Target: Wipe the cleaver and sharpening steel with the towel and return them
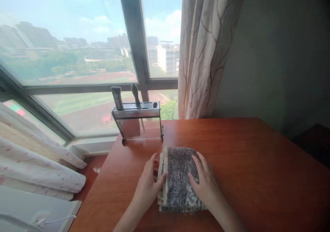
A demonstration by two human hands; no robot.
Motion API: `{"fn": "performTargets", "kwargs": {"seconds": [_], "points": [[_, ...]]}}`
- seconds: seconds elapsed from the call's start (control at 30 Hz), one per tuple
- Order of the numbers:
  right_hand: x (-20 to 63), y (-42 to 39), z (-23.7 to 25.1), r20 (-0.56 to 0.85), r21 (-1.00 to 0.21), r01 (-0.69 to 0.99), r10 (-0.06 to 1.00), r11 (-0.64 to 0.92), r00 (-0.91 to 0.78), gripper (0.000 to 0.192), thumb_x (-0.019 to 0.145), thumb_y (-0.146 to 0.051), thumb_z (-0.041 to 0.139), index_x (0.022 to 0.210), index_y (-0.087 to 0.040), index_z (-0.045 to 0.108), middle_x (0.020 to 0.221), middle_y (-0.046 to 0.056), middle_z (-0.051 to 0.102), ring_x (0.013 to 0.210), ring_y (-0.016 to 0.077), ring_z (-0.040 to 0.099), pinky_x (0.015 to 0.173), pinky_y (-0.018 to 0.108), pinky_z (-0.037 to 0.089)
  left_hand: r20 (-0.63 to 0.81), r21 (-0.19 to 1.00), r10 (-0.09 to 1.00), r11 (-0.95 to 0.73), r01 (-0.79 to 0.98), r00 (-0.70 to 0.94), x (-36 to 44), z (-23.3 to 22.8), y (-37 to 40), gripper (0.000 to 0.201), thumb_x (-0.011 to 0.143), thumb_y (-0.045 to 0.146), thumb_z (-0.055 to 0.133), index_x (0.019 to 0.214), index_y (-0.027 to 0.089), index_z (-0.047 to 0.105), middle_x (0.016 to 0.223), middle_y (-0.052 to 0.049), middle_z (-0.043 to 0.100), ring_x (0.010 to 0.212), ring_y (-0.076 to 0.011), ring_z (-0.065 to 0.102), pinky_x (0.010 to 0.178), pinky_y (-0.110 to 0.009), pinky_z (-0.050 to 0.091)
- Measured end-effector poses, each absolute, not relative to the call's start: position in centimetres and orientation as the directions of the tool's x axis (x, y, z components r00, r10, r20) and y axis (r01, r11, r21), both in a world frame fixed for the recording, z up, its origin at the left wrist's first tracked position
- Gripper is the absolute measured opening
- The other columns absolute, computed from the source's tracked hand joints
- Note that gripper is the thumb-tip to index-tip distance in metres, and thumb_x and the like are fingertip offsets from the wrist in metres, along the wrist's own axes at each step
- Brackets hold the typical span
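A folded towel (179, 180), grey and dark with a whitish pattern near its lower right corner, lies on the wooden table in front of me. Its pale layered fold faces left. My left hand (149, 178) is at that folded side, the thumb touching the edge and the fingers apart, slightly bent. Across the towel's right side, my right hand (203, 177) rests with its thumb and fingers spread on the top and along the edge. Neither hand is closed around the towel, and its underside is hidden.
A clear-sided knife block (136, 113) with a few handled tools stands beyond the towel at the table's (239, 156) far left. Behind it are windows, with a patterned curtain (203, 53) by the wall. Another curtain (38, 156) and a white surface with a cable are at left.
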State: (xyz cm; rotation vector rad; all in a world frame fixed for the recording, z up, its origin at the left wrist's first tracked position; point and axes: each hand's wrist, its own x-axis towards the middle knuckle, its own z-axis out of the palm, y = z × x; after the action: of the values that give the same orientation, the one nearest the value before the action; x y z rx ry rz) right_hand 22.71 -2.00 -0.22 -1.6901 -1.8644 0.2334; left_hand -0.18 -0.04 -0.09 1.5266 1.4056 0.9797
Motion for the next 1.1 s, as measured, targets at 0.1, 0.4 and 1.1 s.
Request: {"fn": "performTargets", "kwargs": {"seconds": [0.1,0.4,1.1], "points": [[21.2,-1.8,-0.3,0.310,-0.434,0.870,0.945,0.235,-0.101,0.051,0.089,-0.025,0.047,0.139,-0.016,0.043,0.155,0.014,0.027,0.143,0.0329,0.024,0.112,0.051,0.033,0.049,0.944,0.997,-0.067,0.323,0.062,-0.6,-0.2,0.0,0.057,0.083,0.034,0.059,0.136,0.022,0.040,0.124,-0.013,0.053,0.094,-0.0232,0.062,0.075,-0.037,0.056],[19.4,-0.4,1.1,0.257,-0.425,0.866,0.952,0.265,-0.165,0.046,0.087,-0.030,0.052,0.132,-0.017,0.055,0.146,0.015,0.043,0.138,0.0355,0.033,0.110,0.053,0.036,0.163,0.956,0.868,-0.021,0.294,-0.469,-9.2,2.2,6.0,0.062,0.074,0.045,0.065,0.126,0.018,0.046,0.126,-0.014,0.051,0.124,-0.0329,0.048,0.103,-0.049,0.041],[13.2,9.4,2.7,0.316,-0.784,0.488,0.923,0.384,-0.219,0.062,0.078,-0.020,0.057,0.137,-0.014,0.043,0.138,0.016,0.052,0.129,0.0256,0.049,0.110,0.042,0.037,0.432,0.845,0.793,-0.190,0.499,-0.429,-13.1,6.7,12.0,0.075,0.070,0.030,0.070,0.138,0.020,0.039,0.141,-0.017,0.045,0.134,-0.0316,0.040,0.110,-0.050,0.032]]}}
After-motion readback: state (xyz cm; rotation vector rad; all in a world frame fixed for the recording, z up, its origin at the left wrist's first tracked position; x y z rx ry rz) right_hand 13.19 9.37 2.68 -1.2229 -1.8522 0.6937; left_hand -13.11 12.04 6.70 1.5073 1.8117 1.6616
